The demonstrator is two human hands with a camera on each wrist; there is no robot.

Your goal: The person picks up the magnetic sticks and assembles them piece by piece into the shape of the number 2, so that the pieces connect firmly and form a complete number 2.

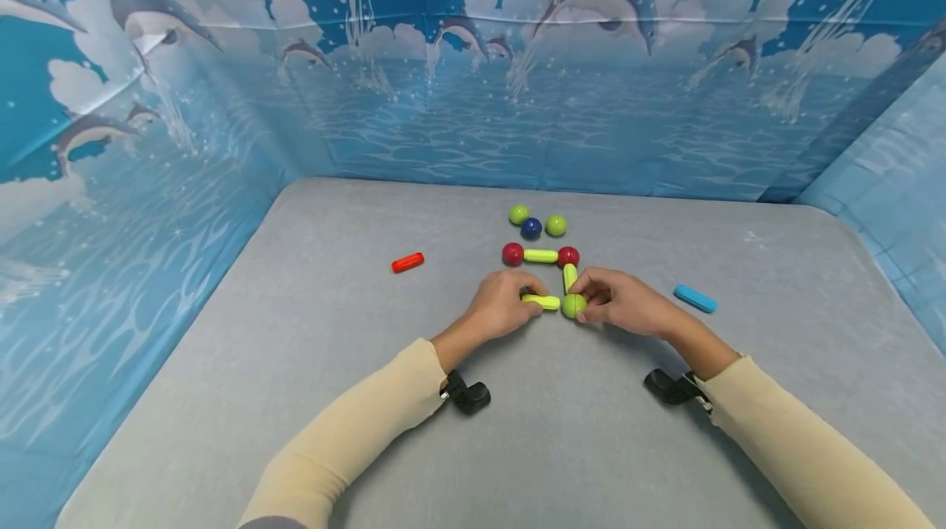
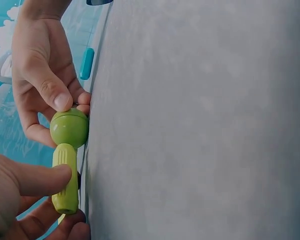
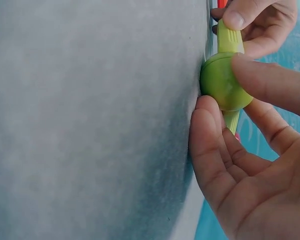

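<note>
My left hand point(image 1: 504, 304) pinches a yellow-green rod point(image 1: 543, 302) between thumb and fingers. Its end points at a green ball point(image 1: 573, 305), so close that I cannot tell whether the two touch. Thumb and fingers of my right hand point(image 1: 619, 299) grip that ball, plain in the right wrist view as the green ball point(image 3: 222, 82). Behind it, a second yellow-green rod point(image 1: 570, 276) runs up to a red ball point(image 1: 568, 257). From there another yellow-green rod point(image 1: 541, 255) lies across to a second red ball point(image 1: 513, 254).
Beyond the red balls sit two loose green balls point(image 1: 556, 225) and a dark blue ball point(image 1: 531, 228). A red rod point(image 1: 408, 263) lies to the left on the grey table point(image 1: 355, 447), a blue rod point(image 1: 695, 298) to the right. Dolphin-printed curtains point(image 1: 443, 118) border the table.
</note>
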